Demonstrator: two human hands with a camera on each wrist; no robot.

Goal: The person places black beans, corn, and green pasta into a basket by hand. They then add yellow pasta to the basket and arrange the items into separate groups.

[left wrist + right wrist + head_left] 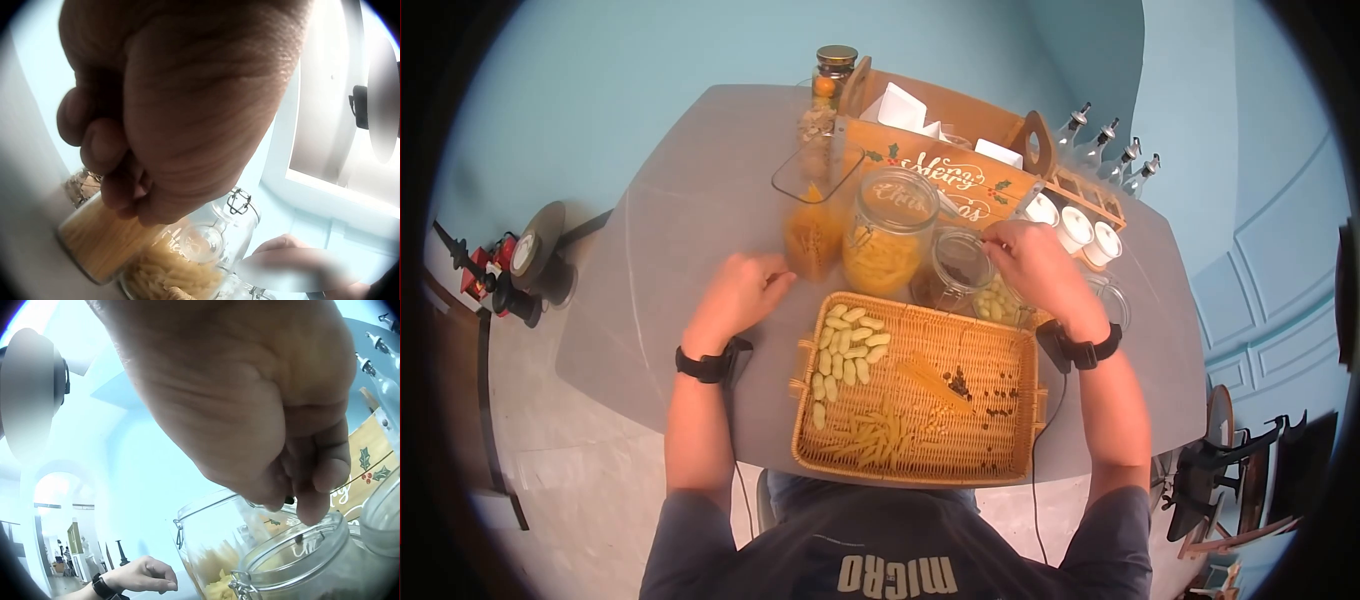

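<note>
Pale blue walls [650,85] curve round a smooth grey table [665,200], where a wooden crate [945,155] with painted lettering stands at the back, probably set there to leave the near side free for handling. Closest to the person's body lies a woven wicker basket [920,340], perhaps placed so that both hands can reach its separate groups: plump, ridged peanuts [848,372], slim penne [878,435], straight spaghetti strands [935,380] and small dark beans [957,384]. Just beyond it, a row of glass jars seems arranged for easy reach, their clear walls showing the contents: a tall spaghetti jar [812,240], a broad penne jar [883,262] and a smaller bean jar [960,262] with a wire clasp. Over that last jar's rim hangs the right hand [1038,262], its thumb and fingertips pinching what looks like one dark bean [289,500], a fine grip that suits so tiny and hard a piece. Meanwhile the left hand [743,290] hovers near the spaghetti jar, fingers loosely bent, with nothing visible between them; whether it touches the glass cannot be told
</note>
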